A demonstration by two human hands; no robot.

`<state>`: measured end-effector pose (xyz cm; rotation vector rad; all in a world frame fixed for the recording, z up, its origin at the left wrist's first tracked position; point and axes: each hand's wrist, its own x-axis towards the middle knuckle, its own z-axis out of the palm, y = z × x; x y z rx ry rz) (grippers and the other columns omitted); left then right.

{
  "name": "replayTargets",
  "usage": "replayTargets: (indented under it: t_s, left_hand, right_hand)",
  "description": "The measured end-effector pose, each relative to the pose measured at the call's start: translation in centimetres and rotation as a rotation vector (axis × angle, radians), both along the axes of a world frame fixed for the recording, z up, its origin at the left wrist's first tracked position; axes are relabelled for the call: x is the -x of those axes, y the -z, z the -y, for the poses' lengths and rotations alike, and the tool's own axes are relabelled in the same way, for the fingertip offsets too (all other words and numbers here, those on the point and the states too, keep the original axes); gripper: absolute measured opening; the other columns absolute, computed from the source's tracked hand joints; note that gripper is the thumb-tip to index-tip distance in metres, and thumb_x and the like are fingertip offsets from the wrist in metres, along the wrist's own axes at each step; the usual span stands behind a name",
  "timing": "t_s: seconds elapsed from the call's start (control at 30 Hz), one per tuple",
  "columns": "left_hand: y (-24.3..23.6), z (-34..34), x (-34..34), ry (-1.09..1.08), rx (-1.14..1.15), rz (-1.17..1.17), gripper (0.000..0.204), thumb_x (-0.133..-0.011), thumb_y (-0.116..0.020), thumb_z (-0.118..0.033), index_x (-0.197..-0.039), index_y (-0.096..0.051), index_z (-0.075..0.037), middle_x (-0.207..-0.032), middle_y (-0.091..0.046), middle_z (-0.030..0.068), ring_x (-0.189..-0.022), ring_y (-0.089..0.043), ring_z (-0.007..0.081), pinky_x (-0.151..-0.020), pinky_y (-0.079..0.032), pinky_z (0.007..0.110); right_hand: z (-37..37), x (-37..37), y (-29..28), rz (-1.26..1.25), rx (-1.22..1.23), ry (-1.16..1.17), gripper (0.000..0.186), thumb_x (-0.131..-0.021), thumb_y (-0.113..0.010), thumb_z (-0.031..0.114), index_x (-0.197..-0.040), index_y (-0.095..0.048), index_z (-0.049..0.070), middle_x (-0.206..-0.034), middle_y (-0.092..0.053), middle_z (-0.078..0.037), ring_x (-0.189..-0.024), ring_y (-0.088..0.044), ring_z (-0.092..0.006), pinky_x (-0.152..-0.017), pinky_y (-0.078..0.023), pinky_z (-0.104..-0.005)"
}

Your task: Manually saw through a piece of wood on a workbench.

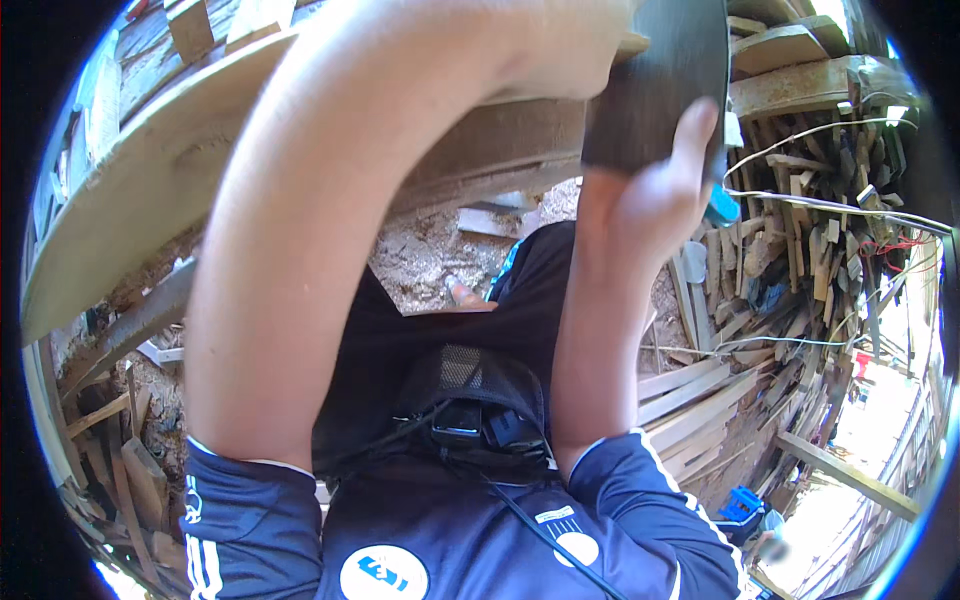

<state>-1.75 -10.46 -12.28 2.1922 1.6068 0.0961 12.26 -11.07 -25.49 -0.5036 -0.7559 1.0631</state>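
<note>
A dark, flat, straight-edged panel [655, 115], blurred, stands upright near the top of the head view. My right hand [660, 205] grips its lower end, the thumb lying along the front face and the other fingers hidden behind. A small teal piece [722, 206] shows beside that hand; whether it belongs to the panel I cannot tell. My left arm bends across the top, bringing my left hand [585, 45] against the panel's left edge. Its fingers are hidden, and a small tan tip [632, 45] shows between hand and panel.
A long curved wooden board [150, 190] and a thick beam [500, 145] lie in front of me. Sawdust and wood scraps [495, 215] cover the ground. Stacked offcuts [800, 240] fill the right, with loose cables [830, 205] crossing them. A blue object [740, 503] lies lower right.
</note>
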Motion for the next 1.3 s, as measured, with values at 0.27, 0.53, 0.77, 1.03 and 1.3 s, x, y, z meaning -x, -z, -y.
replayTargets:
  t_s: [0.27, 0.53, 0.77, 1.03, 1.3]
  left_hand:
    - [0.0, -0.2, -0.6, -0.005, 0.004, -0.083, 0.018, -0.089, -0.065, -0.011, -0.098, -0.076, -0.001, -0.081, -0.074, 0.0148, -0.067, -0.068, 0.0219, -0.063, -0.056, 0.033]
    - [0.5, -0.1, -1.6, -0.067, 0.014, -0.191, 0.018, -0.088, -0.061, -0.014, -0.092, -0.077, -0.006, -0.08, -0.073, 0.0117, -0.069, -0.068, 0.0219, -0.065, -0.055, 0.038]
    - [-0.3, -0.2, -2.6, -0.122, -0.051, -0.162, 0.019, -0.087, -0.061, -0.016, -0.086, -0.077, -0.006, -0.074, -0.072, 0.0117, -0.064, -0.067, 0.0216, -0.062, -0.054, 0.036]
    - [0.4, -1.5, -1.9, -0.119, 0.099, -0.156, 0.017, -0.083, -0.059, -0.008, -0.077, -0.073, -0.002, -0.072, -0.071, 0.0112, -0.061, -0.066, 0.0207, -0.06, -0.053, 0.036]
    - [-0.3, -0.6, -2.2, -0.106, -0.029, -0.182, 0.019, -0.085, -0.063, -0.014, -0.087, -0.076, 0.0, -0.079, -0.072, 0.0157, -0.069, -0.068, 0.0226, -0.067, -0.056, 0.037]
  right_hand:
    - [-2.2, 0.9, -0.3, 0.046, 0.072, 0.117, 0.025, -0.103, -0.056, 0.024, -0.106, -0.057, -0.001, -0.091, -0.058, -0.007, -0.071, -0.053, -0.0176, -0.065, -0.046, -0.0327]
    - [-5.1, -0.9, 2.4, 0.304, -0.037, 0.112, 0.023, -0.103, -0.054, 0.018, -0.109, -0.059, -0.003, -0.099, -0.067, -0.012, -0.082, -0.068, -0.0237, -0.072, -0.057, -0.0363]
    - [-6.4, -0.6, 0.9, 0.098, -0.069, -0.069, 0.01, -0.092, -0.054, 0.001, -0.083, -0.053, 0.003, -0.069, -0.052, -0.001, -0.06, -0.05, -0.0167, -0.059, -0.044, -0.0369]
    - [0.9, 0.6, 0.7, -0.097, 0.109, 0.221, 0.028, -0.103, -0.054, 0.018, -0.118, -0.06, -0.005, -0.106, -0.068, -0.013, -0.088, -0.066, -0.0224, -0.08, -0.054, -0.0384]
    - [-3.3, 0.7, 1.1, 0.112, 0.143, 0.345, 0.021, -0.099, -0.059, 0.016, -0.103, -0.06, -0.004, -0.096, -0.066, -0.008, -0.08, -0.063, -0.0172, -0.074, -0.051, -0.0312]
